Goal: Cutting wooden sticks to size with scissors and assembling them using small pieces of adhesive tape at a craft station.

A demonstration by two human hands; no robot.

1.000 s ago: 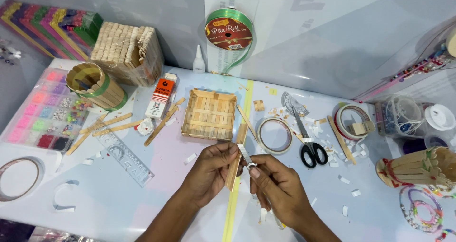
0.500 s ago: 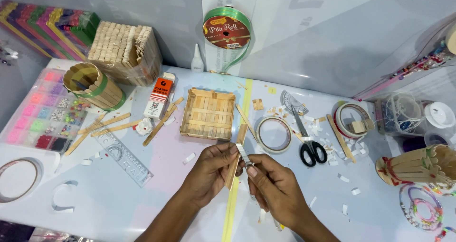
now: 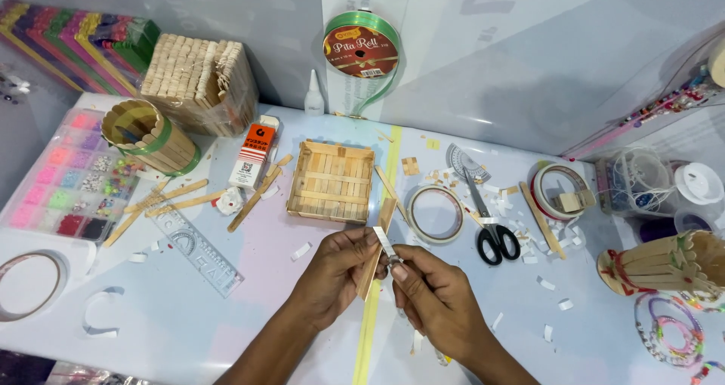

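Between both hands (image 3: 393, 279), perhaps tape-backed stick (image 3: 375, 258).

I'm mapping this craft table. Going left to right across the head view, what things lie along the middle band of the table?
Bead organiser box → round stick cup → glue box → square stick tray → tape ring → scissors → second tape roll → stick holder lying on its side.

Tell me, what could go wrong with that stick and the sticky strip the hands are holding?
1. The left hand holds a wooden craft stick while the right hand pinches a small white strip against it; the strip might go on crooked or stick to a finger.
2. Open scissors lie just beyond the right hand; a careless reach could catch the blades.
3. White paper scraps litter the table and could cling to the strip.
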